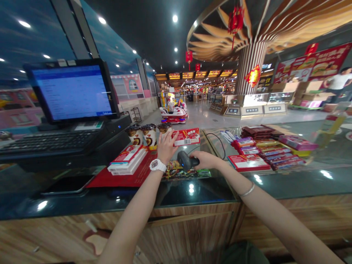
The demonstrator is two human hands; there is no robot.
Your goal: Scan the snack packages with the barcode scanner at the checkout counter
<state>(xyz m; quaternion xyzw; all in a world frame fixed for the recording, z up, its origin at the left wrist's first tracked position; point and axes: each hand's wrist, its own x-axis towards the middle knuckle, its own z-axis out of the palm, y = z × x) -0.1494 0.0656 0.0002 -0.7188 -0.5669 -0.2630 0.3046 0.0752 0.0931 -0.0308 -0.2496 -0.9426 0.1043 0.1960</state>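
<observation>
My left hand (165, 148), with a white watch at its wrist, grips the left end of a red snack box (189, 136); a barcode shows on the box's near face. A black handheld barcode scanner (184, 160) is in my right hand (206, 160), its head just below the box. Behind and left of my left hand stand three lidded cups (149, 136). To the left, a stack of red and white boxes (129, 160) lies on a red sheet (110, 179). Colourful small packets (178, 173) lie below the scanner.
At left stand a monitor (71, 93) and a keyboard (46, 142), with a dark flat device (68, 184) near the counter's edge. Chocolate bars and packets (280, 156) and another red box (249, 162) lie at right. A cable (223, 145) loops across the glass counter.
</observation>
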